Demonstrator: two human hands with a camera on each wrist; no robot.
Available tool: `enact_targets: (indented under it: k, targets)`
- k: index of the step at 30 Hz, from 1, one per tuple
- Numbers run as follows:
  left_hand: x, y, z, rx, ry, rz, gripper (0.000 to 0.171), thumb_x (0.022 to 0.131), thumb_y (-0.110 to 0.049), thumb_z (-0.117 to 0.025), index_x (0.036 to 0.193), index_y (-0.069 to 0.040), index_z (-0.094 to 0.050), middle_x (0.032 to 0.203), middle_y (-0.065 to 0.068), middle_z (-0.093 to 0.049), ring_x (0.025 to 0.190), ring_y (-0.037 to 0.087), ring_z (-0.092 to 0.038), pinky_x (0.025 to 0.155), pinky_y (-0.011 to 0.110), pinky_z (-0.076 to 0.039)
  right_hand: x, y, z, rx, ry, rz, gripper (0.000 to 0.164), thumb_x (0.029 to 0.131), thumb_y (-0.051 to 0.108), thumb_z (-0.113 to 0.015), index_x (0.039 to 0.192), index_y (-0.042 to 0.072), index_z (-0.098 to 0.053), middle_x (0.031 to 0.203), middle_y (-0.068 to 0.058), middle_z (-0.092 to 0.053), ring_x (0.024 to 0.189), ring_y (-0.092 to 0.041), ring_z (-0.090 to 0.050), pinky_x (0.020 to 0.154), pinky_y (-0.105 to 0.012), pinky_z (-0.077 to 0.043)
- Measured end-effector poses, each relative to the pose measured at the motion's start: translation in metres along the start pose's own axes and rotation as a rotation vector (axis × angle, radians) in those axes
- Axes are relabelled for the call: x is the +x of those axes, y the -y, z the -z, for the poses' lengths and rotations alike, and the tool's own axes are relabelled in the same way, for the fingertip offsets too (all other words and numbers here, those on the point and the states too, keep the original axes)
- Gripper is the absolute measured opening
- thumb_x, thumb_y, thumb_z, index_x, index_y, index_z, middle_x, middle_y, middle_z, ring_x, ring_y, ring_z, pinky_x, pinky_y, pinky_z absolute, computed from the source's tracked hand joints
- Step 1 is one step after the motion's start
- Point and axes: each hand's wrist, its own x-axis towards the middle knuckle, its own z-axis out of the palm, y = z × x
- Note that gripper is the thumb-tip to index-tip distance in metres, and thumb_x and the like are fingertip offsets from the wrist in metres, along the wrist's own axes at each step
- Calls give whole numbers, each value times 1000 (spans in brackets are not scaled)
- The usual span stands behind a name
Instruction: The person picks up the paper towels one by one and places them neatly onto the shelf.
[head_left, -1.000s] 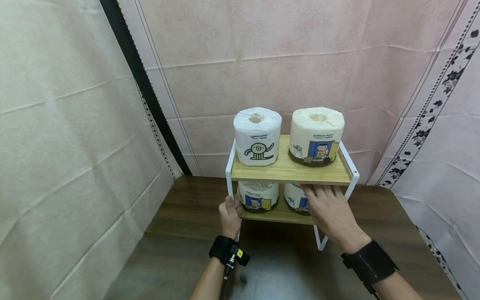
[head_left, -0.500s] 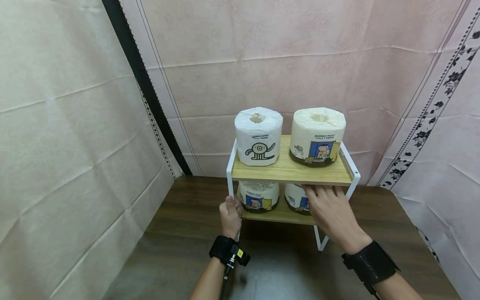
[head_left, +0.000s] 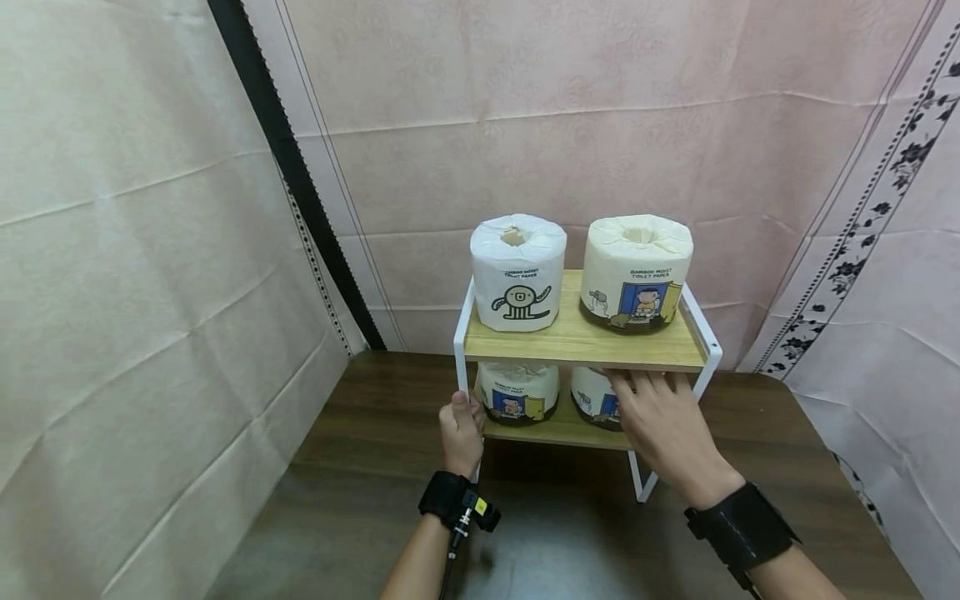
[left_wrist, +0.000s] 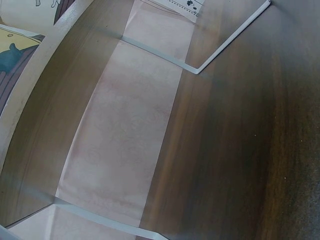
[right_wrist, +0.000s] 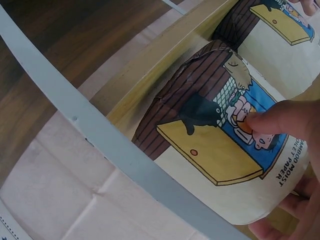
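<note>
A small two-tier shelf point(head_left: 570, 343) with wooden boards and a white metal frame point(head_left: 460, 362) stands on the table. My left hand point(head_left: 460, 433) grips the frame's left upright. My right hand point(head_left: 667, 429) reaches in under the upper board and holds the lower right toilet paper roll point(right_wrist: 200, 160). In the right wrist view the thumb point(right_wrist: 280, 120) presses on its printed front, and the other fingers bend at its top. To its left on the lower board sits another toilet roll point(head_left: 517, 404). The left hand is out of sight in the left wrist view.
Two more toilet rolls stand on the upper board: a plain one with a line drawing point(head_left: 517, 279) and a printed one point(head_left: 636, 279). Brown wooden table point(head_left: 360, 475) lies around the shelf. Pinkish cloth point(head_left: 585, 117) hangs behind, with cloth at both sides.
</note>
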Motion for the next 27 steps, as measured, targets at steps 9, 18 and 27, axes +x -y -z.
enact_targets:
  k: [9,18,27]
  targets:
    - [1,-1,0,-1,1,15,63,119,-32,-24,64,-2,-29,51,-1,-25,43,5,-20,40,26,-18,1,3,1,-17,39,-29,80,82,16,-85,151,-1,-49,125,-26,-65,111,-42,-62,90,-56,-47]
    - [0,4,6,4,-17,32,68,118,-43,-26,64,-2,-30,51,-3,-26,42,5,-20,40,26,-18,3,11,-6,15,46,-86,84,79,22,-94,148,-1,-53,134,-26,-64,120,-42,-61,96,-58,-49]
    - [1,7,12,2,-32,25,68,117,-45,-27,65,-2,-31,51,-4,-26,43,4,-21,40,26,-17,2,21,-22,69,-6,-137,77,80,13,-93,146,-1,-56,134,-26,-63,120,-43,-62,94,-59,-53]
